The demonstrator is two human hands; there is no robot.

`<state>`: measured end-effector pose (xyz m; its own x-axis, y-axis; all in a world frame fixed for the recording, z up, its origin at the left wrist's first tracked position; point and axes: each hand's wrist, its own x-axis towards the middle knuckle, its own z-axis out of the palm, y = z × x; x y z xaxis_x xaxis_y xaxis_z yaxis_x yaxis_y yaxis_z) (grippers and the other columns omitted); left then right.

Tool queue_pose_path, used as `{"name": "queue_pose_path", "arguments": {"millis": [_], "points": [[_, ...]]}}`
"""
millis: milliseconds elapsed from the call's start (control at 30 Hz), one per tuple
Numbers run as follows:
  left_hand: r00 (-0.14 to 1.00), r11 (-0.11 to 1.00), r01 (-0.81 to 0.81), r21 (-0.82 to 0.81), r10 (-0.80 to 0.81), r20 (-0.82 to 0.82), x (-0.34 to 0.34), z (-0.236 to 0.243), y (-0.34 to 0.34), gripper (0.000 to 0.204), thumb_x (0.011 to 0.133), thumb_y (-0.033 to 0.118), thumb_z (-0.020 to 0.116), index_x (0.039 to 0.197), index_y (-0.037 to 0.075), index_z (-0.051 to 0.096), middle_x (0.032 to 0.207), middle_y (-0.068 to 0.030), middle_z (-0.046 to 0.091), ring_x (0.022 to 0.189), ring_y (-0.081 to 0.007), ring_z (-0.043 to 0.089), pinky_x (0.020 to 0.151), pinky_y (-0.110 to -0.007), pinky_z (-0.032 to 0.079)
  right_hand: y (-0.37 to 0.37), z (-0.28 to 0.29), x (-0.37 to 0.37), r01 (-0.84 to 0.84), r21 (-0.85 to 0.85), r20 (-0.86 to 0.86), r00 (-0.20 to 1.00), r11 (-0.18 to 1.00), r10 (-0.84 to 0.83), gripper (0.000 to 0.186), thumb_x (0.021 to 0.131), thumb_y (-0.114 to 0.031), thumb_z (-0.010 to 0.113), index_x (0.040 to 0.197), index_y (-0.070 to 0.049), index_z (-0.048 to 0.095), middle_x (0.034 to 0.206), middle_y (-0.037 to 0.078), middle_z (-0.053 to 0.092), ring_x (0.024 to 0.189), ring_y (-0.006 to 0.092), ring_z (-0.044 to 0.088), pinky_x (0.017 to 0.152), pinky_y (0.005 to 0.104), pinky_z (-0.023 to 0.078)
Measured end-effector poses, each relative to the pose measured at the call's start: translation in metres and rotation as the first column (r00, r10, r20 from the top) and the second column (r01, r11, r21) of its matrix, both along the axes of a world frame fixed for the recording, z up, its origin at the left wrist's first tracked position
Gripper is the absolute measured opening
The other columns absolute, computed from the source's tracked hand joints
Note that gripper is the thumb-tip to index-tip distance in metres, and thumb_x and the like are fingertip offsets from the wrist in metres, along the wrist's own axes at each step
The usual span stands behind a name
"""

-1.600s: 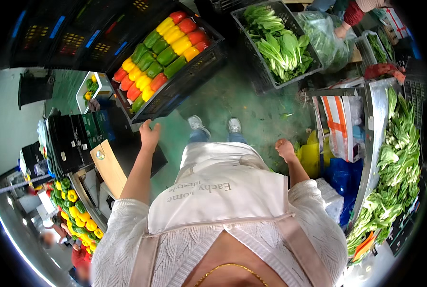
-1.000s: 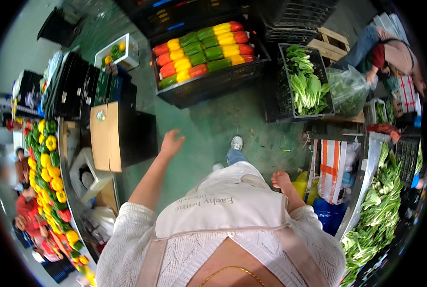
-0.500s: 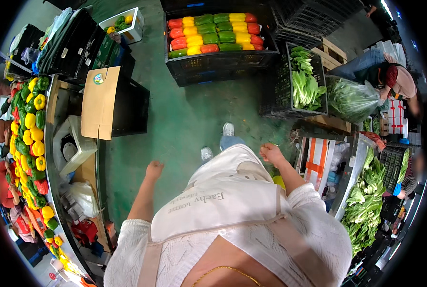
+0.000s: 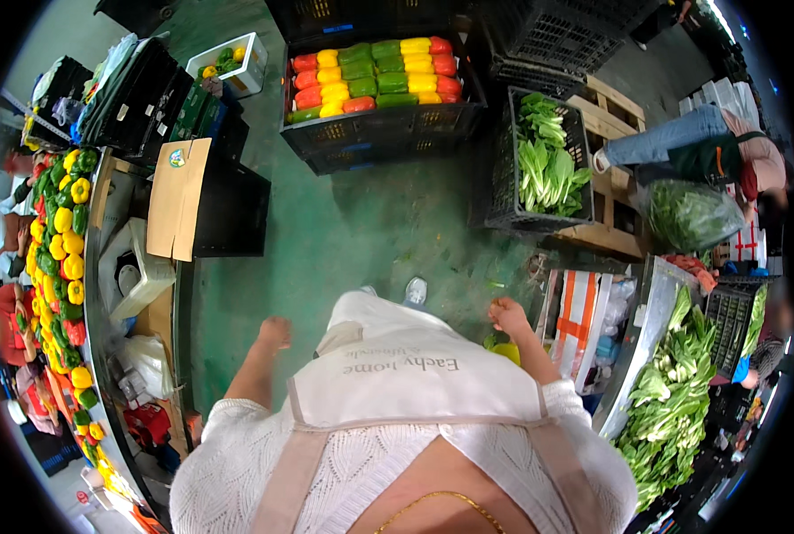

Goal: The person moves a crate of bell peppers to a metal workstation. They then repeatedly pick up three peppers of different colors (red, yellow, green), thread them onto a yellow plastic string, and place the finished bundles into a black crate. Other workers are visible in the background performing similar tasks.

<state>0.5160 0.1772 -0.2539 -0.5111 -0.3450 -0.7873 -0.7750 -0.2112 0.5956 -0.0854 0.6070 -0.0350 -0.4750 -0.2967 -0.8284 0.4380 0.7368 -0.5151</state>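
My left hand hangs in the air over the green floor, fingers loosely curled, nothing visible in it. My right hand is likewise curled with no visible object, closest to a white foam box with orange tape. Beneath my right forearm shows part of a yellow thing that I cannot make out. Ahead, a black crate holds rows of red, yellow and green bell peppers. Leafy greens fill another black crate to its right. Neither hand touches any of these.
At left, a cardboard-topped black box stands by a bench heaped with bell peppers. On the right are a wooden pallet, a table of greens, and a bending person beside a bag of greens.
I have stepped forward, so the crates sit slightly lower and farther left in view. My left hand has dropped a little. The person at right has shifted with the bag, farther from the greens crate.
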Motion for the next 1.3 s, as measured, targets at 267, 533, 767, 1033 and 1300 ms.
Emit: {"name": "queue_pose_path", "arguments": {"millis": [267, 533, 767, 1033, 1300], "points": [[0.931, 0.951, -0.242, -0.194, 0.284, 0.228, -0.274, 0.216, -0.025, 0.026, 0.085, 0.022, 0.066, 0.107, 0.008, 0.063, 0.084, -0.0062, 0.065, 0.072, -0.0218, 0.063, 0.058, -0.037, 0.053, 0.018, -0.002, -0.073, -0.129, -0.027, -0.092, 0.988, 0.991, 0.126, 0.022, 0.093, -0.018, 0.06, 0.107, 0.0, 0.06, 0.081, 0.003, 0.06, 0.065, 0.0102, 0.053, 0.053, 0.0242, 0.045], [0.977, 0.936, -0.209, -0.283, 0.184, -0.111, -0.342, 0.252, -0.037, 0.025, 0.092, 0.024, 0.063, 0.113, 0.01, 0.059, 0.087, -0.0002, 0.059, 0.074, -0.0135, 0.058, 0.059, -0.033, 0.052, -0.003, 0.067, -0.111, 0.104, -0.405, -0.17, 0.968, 0.908, -0.187, 0.025, 0.097, -0.022, 0.056, 0.115, -0.006, 0.059, 0.092, 0.001, 0.064, 0.075, 0.0079, 0.058, 0.064, 0.023, 0.049], [0.948, 0.975, -0.199, -0.095, 0.216, 0.235, -0.287, 0.174, 0.034, 0.032, 0.086, 0.019, 0.063, 0.115, 0.004, 0.062, 0.091, -0.0092, 0.066, 0.073, -0.0212, 0.066, 0.06, -0.039, 0.057, 0.082, 0.038, -0.072, 0.142, -0.03, 0.033, 0.989, 0.989, -0.141, 0.02, 0.095, -0.018, 0.058, 0.112, -0.007, 0.061, 0.087, 0.001, 0.063, 0.072, 0.0075, 0.058, 0.055, 0.0216, 0.049], [0.89, 0.926, -0.372, -0.058, 0.374, 0.261, -0.252, 0.18, 0.056, 0.018, 0.089, 0.021, 0.061, 0.101, 0.008, 0.061, 0.084, -0.0073, 0.06, 0.068, -0.0192, 0.061, 0.055, -0.038, 0.053, -0.009, 0.065, -0.154, -0.109, -0.252, -0.236, 0.971, 0.962, 0.048, 0.021, 0.095, -0.016, 0.057, 0.112, -0.004, 0.059, 0.087, 0.003, 0.062, 0.068, 0.0099, 0.056, 0.057, 0.023, 0.046], [0.895, 0.887, -0.432, 0.166, 0.398, 0.202, -0.246, 0.135, 0.065, 0.022, 0.089, 0.026, 0.062, 0.104, 0.011, 0.059, 0.092, -0.0054, 0.058, 0.081, -0.0228, 0.061, 0.068, -0.043, 0.054, 0.007, 0.067, -0.122, -0.04, -0.197, -0.066, 0.997, 0.98, 0.027, 0.03, 0.096, -0.018, 0.057, 0.121, -0.003, 0.056, 0.093, 0.002, 0.064, 0.079, 0.0094, 0.058, 0.066, 0.0241, 0.05]]}}
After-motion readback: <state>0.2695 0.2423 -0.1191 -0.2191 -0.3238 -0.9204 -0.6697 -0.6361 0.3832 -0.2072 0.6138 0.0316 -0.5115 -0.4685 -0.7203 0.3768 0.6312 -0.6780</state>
